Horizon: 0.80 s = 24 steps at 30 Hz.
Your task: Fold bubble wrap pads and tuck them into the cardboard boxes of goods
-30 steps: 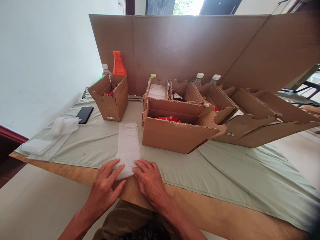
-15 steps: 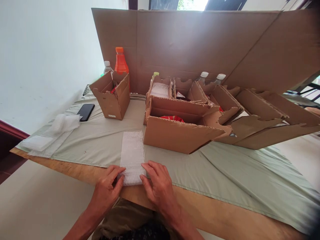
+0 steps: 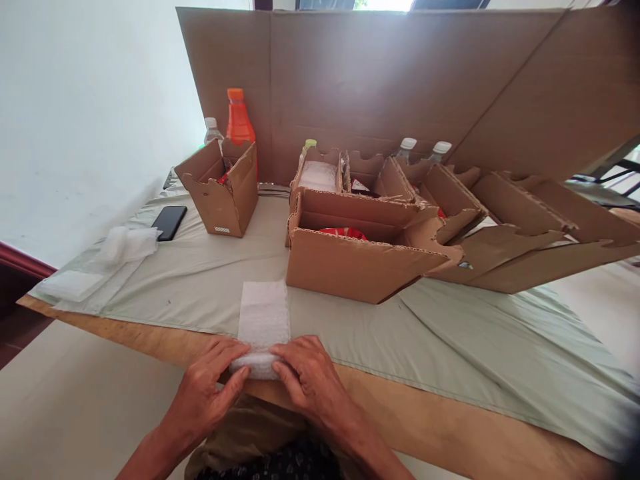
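Observation:
A white strip of bubble wrap (image 3: 264,310) lies at the table's front edge, its near end folded over into a thick roll. My left hand (image 3: 213,380) grips the left end of that roll, thumb in front and fingers on top. At the right end, my right hand (image 3: 307,373) pinches it the same way. The far part of the strip lies flat on the cloth, just left of a long cardboard box (image 3: 350,270) that has something red inside.
Several cardboard boxes stand behind and to the right, before a tall cardboard panel (image 3: 360,80). At left are a small box (image 3: 225,207), a phone (image 3: 170,222) and loose clear wrap (image 3: 75,283). An orange bottle (image 3: 241,123) stands behind the small box.
Both hands have curled the near end of the bubble wrap into a roll. The flat part has become shorter, its far edge now nearer me.

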Tool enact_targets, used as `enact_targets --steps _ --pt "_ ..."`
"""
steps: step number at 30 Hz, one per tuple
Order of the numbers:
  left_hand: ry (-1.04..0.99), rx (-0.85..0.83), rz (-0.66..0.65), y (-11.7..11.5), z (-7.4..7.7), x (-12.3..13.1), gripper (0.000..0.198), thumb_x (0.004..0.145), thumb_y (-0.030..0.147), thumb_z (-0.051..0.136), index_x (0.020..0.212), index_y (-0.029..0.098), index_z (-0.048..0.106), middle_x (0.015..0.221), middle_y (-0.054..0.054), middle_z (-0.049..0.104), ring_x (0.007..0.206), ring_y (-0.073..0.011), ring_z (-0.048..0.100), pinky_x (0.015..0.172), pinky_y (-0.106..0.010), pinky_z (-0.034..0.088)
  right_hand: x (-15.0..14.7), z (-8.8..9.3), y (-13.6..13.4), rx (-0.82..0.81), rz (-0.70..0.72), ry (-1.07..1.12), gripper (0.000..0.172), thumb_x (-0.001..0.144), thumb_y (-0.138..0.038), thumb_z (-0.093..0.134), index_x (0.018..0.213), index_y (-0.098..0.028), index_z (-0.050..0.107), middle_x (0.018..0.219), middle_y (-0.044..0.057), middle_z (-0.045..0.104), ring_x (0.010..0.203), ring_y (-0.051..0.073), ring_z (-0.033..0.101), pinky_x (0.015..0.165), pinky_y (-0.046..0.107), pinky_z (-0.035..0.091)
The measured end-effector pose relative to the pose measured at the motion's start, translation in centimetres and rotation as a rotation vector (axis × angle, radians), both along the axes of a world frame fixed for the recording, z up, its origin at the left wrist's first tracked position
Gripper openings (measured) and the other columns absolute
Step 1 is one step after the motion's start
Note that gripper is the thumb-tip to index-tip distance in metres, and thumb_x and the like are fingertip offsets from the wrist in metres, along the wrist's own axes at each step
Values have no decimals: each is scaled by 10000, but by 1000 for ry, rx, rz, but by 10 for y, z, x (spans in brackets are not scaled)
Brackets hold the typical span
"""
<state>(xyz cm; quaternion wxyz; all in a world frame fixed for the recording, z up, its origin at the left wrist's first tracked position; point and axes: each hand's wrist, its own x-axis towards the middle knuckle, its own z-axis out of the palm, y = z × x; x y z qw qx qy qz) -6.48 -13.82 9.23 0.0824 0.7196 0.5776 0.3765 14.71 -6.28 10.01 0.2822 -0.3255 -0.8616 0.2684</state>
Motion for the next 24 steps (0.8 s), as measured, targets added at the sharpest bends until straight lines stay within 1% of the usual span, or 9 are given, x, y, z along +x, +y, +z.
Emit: enact_targets --steps 4,8,12,14,16,18,20,22,24 --pt "41 -17 95 12 -10 2 206 952 267 589 1100 181 706 965 -83 708 901 -225 673 766 -333 582 0 -1 0 158 -112 -43 288 906 -111 640 1188 -165 656 1174 109 708 1044 262 611 907 417 476" --pt "95 49 170 16 -16 3 298 954 261 573 1220 159 661 1089 -126 676 999 -249 666 839 -377 580 -1 -2 -1 189 -1 -146 295 852 -139 714 1137 -190 659 1222 107 678 1104 289 585 955 458 464" --pt "82 71 70 5 -9 0 263 932 251 618 1186 205 672 1167 -117 667 1097 -249 635 931 -376 547 1 -3 -1 100 39 -133 258 887 -122 685 1131 -202 669 1124 71 725 1040 258 615 937 434 479" --pt "59 42 -3 0 -5 0 257 920 243 639 1174 218 673 1140 -95 692 1091 -237 639 932 -351 543 4 -3 0 9 48 -83 255 920 -141 661 1164 -213 673 1077 48 745 1013 234 628 934 409 489" --pt "20 12 -28 -2 -2 0 238 934 228 625 1167 219 671 1067 -70 726 1029 -215 661 886 -315 551 7 -3 1 -60 42 -62 253 949 -174 638 1196 -220 668 1071 37 753 1013 223 637 937 398 498" --pt "-18 -18 9 3 -3 0 217 953 243 605 1155 207 676 986 -58 740 945 -205 672 814 -299 560 9 -3 1 -39 -11 -76 250 963 -190 614 1208 -210 660 1127 60 742 1036 237 640 935 415 501" --pt "-27 -45 85 11 -7 2 230 960 287 596 1148 187 684 959 -70 734 907 -219 667 778 -323 561 8 -1 1 60 -74 -94 277 959 -185 600 1233 -187 639 1205 107 709 1071 263 632 936 441 497" --pt "-15 -58 161 20 -12 3 275 959 329 582 1159 174 690 997 -94 725 938 -250 660 810 -382 557 6 0 0 153 -81 -129 333 931 -180 628 1264 -179 616 1285 138 663 1123 288 607 948 456 490" --pt "-23 -70 219 25 -17 3 318 955 369 564 1166 170 695 1062 -120 711 999 -284 648 871 -452 541 1 0 0 192 -22 -190 378 890 -184 680 1262 -190 611 1311 132 648 1146 299 590 960 462 484"
